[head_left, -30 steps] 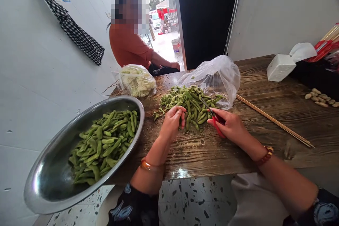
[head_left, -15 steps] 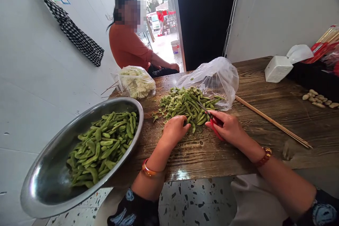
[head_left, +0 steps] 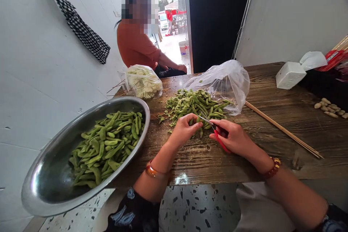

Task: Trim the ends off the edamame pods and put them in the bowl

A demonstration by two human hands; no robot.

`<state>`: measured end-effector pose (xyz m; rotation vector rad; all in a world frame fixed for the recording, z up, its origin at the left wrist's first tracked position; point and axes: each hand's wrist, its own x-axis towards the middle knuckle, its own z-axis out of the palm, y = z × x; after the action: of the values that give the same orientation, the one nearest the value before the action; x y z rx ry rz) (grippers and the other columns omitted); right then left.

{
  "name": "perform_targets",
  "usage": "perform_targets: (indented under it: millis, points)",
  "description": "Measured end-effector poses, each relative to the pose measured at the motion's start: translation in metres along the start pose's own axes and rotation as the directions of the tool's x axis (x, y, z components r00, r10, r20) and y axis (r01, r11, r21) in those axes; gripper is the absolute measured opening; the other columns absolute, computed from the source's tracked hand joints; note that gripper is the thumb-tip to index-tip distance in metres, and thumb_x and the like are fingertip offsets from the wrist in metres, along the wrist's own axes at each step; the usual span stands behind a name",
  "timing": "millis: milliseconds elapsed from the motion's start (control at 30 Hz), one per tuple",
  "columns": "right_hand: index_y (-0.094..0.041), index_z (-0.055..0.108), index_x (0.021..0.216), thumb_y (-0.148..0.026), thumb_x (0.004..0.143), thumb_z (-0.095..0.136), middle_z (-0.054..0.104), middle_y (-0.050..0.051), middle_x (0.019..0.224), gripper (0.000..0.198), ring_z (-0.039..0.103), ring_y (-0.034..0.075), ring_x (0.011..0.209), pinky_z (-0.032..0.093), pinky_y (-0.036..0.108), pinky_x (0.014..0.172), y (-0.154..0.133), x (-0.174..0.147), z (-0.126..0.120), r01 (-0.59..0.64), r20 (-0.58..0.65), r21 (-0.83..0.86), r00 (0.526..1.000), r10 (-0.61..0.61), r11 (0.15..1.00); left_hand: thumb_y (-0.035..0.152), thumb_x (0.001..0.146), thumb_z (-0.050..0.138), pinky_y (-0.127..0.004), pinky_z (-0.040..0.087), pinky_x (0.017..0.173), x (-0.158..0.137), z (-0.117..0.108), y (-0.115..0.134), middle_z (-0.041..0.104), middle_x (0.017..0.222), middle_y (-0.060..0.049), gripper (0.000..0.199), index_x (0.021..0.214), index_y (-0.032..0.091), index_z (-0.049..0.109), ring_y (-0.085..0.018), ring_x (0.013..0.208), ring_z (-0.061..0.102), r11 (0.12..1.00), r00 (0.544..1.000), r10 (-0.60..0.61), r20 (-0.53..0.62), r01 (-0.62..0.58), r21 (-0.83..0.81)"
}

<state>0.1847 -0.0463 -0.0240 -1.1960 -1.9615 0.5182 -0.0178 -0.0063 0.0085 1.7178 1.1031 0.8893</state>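
Note:
My right hand (head_left: 231,136) grips red-handled scissors (head_left: 221,141), their blades pointing left toward my other hand. My left hand (head_left: 186,128) is closed in a pinch on a green edamame pod (head_left: 198,120), whose end shows close to the blade tips. Just beyond both hands, a heap of edamame pods (head_left: 195,102) with stem and leaf scraps lies on the wooden table (head_left: 274,116). To the left stands a large oval metal basin (head_left: 50,168), tilted in view, with many loose pods (head_left: 108,145) inside.
Behind the heap is a crumpled clear plastic bag (head_left: 231,79); a bag of cauliflower (head_left: 145,81) sits left of it. Wooden skewers (head_left: 284,129) lie at right, near a tissue pack (head_left: 290,75) and peanuts (head_left: 330,108). A person in orange (head_left: 137,45) sits beyond the table.
My left hand has lifted off the heap with a pod and turned toward the scissors. The scissors have drawn slightly back from the heap, their blades now by the left fingertips.

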Motion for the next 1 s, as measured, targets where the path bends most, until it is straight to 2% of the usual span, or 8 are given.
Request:
perform_targets:
  millis: [100,200,433,633,733,867,933,1000]
  points:
    - [-0.019,0.060,0.120,-0.040,0.082,0.065,0.058,0.001,0.079,0.044,0.053,0.013,0.065,0.048,0.026,0.063,-0.0051,0.0001,0.0009,0.004,0.022,0.006,1.000,-0.004,1.000,0.029,0.074,0.066,-0.022,0.038,0.065,-0.0008,0.0035,0.0007,0.060,0.070,0.001,0.016,0.080,0.014,0.067,-0.010,0.066,0.050,0.997,0.997,0.069,0.033,-0.070,0.031]
    - [-0.018,0.060,0.120,-0.038,0.083,0.065,0.058,0.001,0.079,0.042,0.053,0.013,0.065,0.048,0.026,0.063,-0.0091,0.0004,0.0020,0.006,0.022,0.019,1.000,-0.007,1.000,0.026,0.073,0.067,-0.023,0.042,0.074,-0.0012,0.0058,0.0012,0.066,0.077,-0.001,0.016,0.084,0.015,0.070,-0.012,0.075,0.056,0.994,0.993,0.096,0.068,-0.100,0.049]
    - [-0.014,0.061,0.119,-0.040,0.085,0.062,0.059,0.003,0.077,0.042,0.053,0.015,0.065,0.048,0.028,0.062,-0.0075,-0.0008,0.0035,0.040,-0.007,-0.040,0.999,-0.040,0.998,0.037,0.083,0.059,-0.024,0.044,0.073,-0.0027,0.0035,0.0045,0.069,0.080,-0.004,0.028,0.089,0.013,0.072,-0.014,0.075,0.058,0.996,0.989,0.091,0.113,-0.091,0.001]
    - [-0.015,0.061,0.118,-0.037,0.086,0.061,0.068,0.009,0.094,0.040,0.062,0.017,0.076,0.052,0.031,0.071,-0.0038,-0.0013,0.0037,0.031,0.035,-0.023,0.999,-0.030,0.999,0.037,0.080,0.063,-0.025,0.045,0.073,-0.0004,0.0015,0.0014,0.070,0.081,-0.006,0.025,0.083,0.015,0.075,-0.015,0.076,0.060,0.994,0.990,0.086,0.112,-0.077,-0.079]
    - [-0.015,0.062,0.118,-0.038,0.086,0.060,0.070,0.009,0.097,0.039,0.064,0.018,0.079,0.052,0.032,0.073,-0.0033,-0.0014,0.0034,0.021,0.053,-0.019,0.998,-0.020,1.000,0.035,0.078,0.065,-0.027,0.045,0.075,0.0013,0.0006,-0.0006,0.069,0.080,-0.007,0.022,0.081,0.015,0.074,-0.016,0.077,0.060,0.993,0.990,0.111,0.084,-0.107,-0.049]
    - [-0.014,0.063,0.117,-0.040,0.087,0.059,0.070,0.009,0.093,0.040,0.064,0.018,0.077,0.052,0.031,0.071,-0.0034,-0.0017,0.0031,0.011,0.076,-0.021,0.997,-0.009,1.000,0.034,0.074,0.069,-0.025,0.043,0.071,0.0017,0.0009,-0.0014,0.066,0.075,-0.006,0.020,0.074,0.014,0.072,-0.015,0.074,0.057,0.992,0.991,0.121,0.050,-0.120,-0.023]
    - [-0.014,0.063,0.116,-0.041,0.086,0.060,0.070,0.008,0.092,0.041,0.063,0.018,0.076,0.052,0.030,0.070,-0.0033,-0.0015,0.0028,-0.003,0.053,-0.007,0.999,0.003,1.000,0.036,0.073,0.070,-0.022,0.041,0.062,0.0010,0.0017,-0.0015,0.062,0.068,-0.003,0.022,0.075,0.014,0.071,-0.011,0.065,0.054,0.994,0.998,0.054,0.042,-0.050,-0.096]
    - [-0.014,0.062,0.117,-0.043,0.085,0.061,0.068,0.007,0.090,0.042,0.062,0.017,0.074,0.051,0.030,0.069,-0.0026,-0.0009,0.0022,-0.020,0.008,0.000,1.000,0.020,1.000,0.038,0.073,0.070,-0.019,0.033,0.049,0.0001,0.0023,-0.0013,0.055,0.058,0.001,0.026,0.079,0.013,0.068,-0.007,0.052,0.046,0.970,0.998,-0.060,0.033,0.066,-0.233]
